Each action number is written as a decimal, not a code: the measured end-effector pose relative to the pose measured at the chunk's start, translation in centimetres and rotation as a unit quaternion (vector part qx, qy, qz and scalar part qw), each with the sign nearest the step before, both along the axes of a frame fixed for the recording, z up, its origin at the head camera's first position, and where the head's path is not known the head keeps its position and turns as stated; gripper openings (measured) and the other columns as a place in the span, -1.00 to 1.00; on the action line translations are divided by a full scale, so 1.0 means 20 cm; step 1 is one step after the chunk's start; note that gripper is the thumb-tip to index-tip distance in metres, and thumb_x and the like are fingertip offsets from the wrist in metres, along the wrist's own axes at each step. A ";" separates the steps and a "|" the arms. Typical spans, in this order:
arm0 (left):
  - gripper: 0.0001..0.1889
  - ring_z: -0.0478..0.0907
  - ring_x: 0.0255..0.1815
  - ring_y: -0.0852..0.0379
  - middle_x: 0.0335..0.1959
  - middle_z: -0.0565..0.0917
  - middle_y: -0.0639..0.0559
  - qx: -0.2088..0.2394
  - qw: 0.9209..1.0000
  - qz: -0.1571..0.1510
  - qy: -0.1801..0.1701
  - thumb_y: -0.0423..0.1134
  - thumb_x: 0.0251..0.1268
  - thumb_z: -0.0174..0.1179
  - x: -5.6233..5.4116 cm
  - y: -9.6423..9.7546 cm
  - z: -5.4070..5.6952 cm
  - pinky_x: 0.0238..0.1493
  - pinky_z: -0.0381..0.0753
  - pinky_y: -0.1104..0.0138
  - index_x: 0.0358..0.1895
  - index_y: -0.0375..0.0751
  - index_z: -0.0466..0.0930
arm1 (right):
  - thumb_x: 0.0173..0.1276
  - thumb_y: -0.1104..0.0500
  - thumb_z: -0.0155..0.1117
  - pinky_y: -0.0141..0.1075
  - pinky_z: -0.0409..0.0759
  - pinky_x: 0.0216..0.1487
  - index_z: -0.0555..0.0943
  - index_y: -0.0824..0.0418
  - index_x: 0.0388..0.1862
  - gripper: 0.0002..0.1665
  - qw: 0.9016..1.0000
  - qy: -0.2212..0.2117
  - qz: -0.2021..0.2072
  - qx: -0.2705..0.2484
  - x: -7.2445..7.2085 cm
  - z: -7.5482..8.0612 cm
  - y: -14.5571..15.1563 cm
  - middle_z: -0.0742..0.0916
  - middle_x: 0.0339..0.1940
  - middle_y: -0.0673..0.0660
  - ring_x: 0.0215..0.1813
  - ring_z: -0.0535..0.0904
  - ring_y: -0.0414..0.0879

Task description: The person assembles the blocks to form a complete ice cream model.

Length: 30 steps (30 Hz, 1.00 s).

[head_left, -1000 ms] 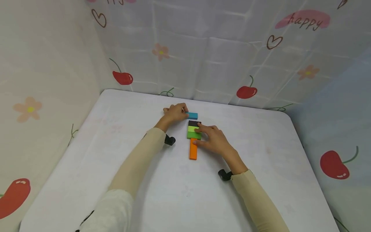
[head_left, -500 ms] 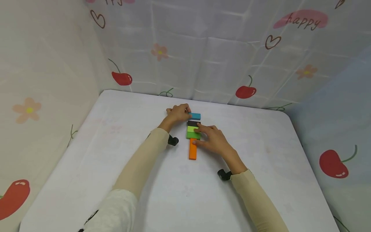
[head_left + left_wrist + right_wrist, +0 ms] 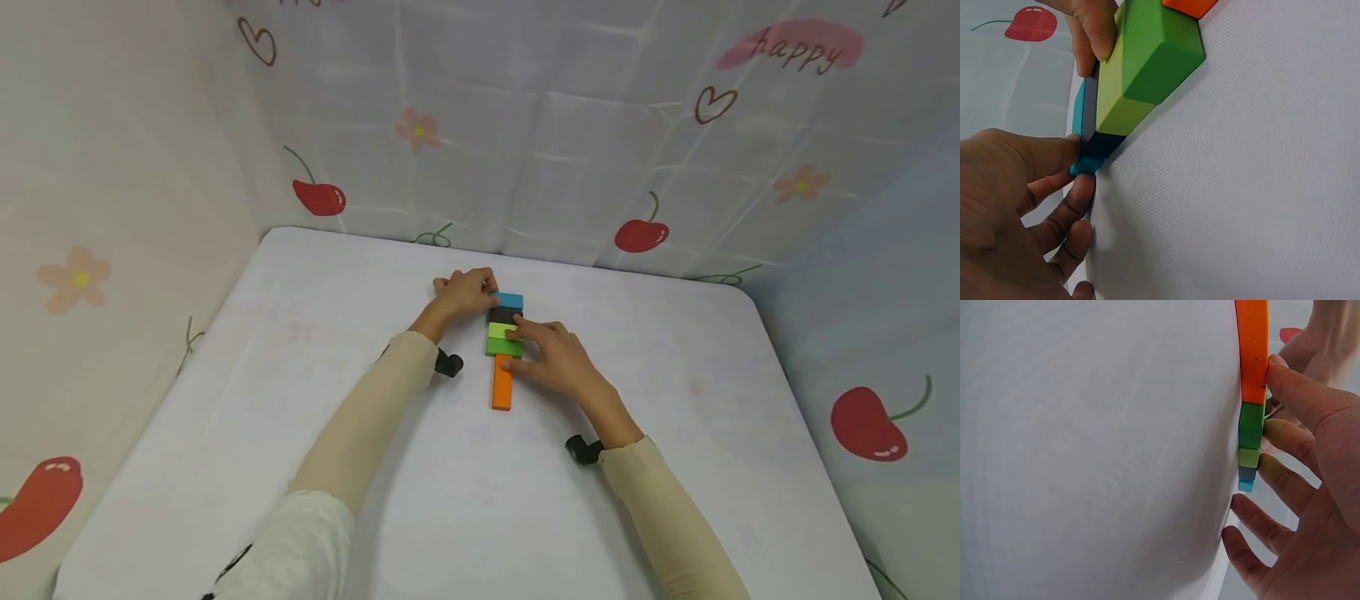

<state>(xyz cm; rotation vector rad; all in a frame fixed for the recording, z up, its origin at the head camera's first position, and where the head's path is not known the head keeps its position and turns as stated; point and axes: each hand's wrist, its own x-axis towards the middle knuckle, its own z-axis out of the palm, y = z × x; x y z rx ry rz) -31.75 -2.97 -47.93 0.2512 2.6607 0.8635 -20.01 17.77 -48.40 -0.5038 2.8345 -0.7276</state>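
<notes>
My left hand [image 3: 467, 292] pinches the left end of a flat blue block [image 3: 512, 300] between thumb and forefinger, at the far end of a row. Nearer to me, lying side by side, are a black block [image 3: 502, 316], a lime block [image 3: 497, 331] and a green block [image 3: 501, 347]. An orange block [image 3: 502, 390] extends lengthwise from the green one towards me. In the left wrist view the blue block [image 3: 1088, 165] lies right against the dark one. My right hand [image 3: 557, 358] rests its spread fingertips on the row, with the thumb on the orange block [image 3: 1252, 350].
The row lies on a white-covered table [image 3: 465, 500], towards its far edge. A curtain [image 3: 517, 167] printed with cherries and flowers hangs behind. Small black wrist cameras jut out below the left wrist and beside the right one.
My left hand has slid the blue block right and closer to the black block, so the gap between them has closed. My right hand has stayed in place on the row.
</notes>
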 end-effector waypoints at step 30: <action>-0.76 0.46 0.20 -0.13 0.07 0.70 0.00 0.006 1.000 0.000 0.009 -0.01 0.65 0.11 0.05 -0.02 -0.06 0.52 -0.05 -0.26 0.14 0.01 0.61 | 0.42 -0.19 0.51 0.32 0.37 0.54 0.60 -0.08 0.50 -0.28 1.000 0.001 0.012 -0.003 0.01 0.00 0.00 0.46 0.71 0.01 0.54 0.42 0.32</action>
